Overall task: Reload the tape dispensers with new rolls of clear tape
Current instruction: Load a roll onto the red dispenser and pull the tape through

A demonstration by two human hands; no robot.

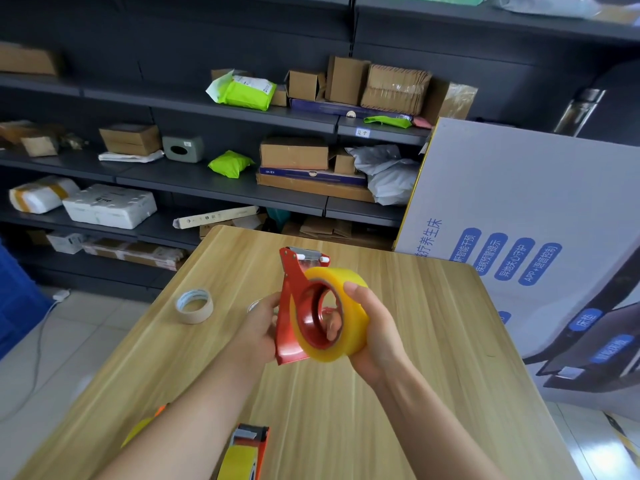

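I hold a red tape dispenser (291, 306) above the wooden table (433, 341), its cutter end pointing away from me. My left hand (258, 329) grips the dispenser's flat side from the left. A full yellowish clear tape roll (349, 285) sits around the dispenser's red hub, and my right hand (372, 332) wraps around that roll from the right. A nearly used-up roll core (194, 305) lies flat on the table to the left. A second orange dispenser (244, 452) loaded with yellowish tape lies at the table's near edge, partly under my left forearm.
Dark shelves (225, 188) with cardboard boxes and parcels stand behind the table. A large white printed carton (519, 209) leans at the table's right side. Something yellow and orange (142, 426) shows at the near left edge. A blue bin (17, 299) stands on the floor at left.
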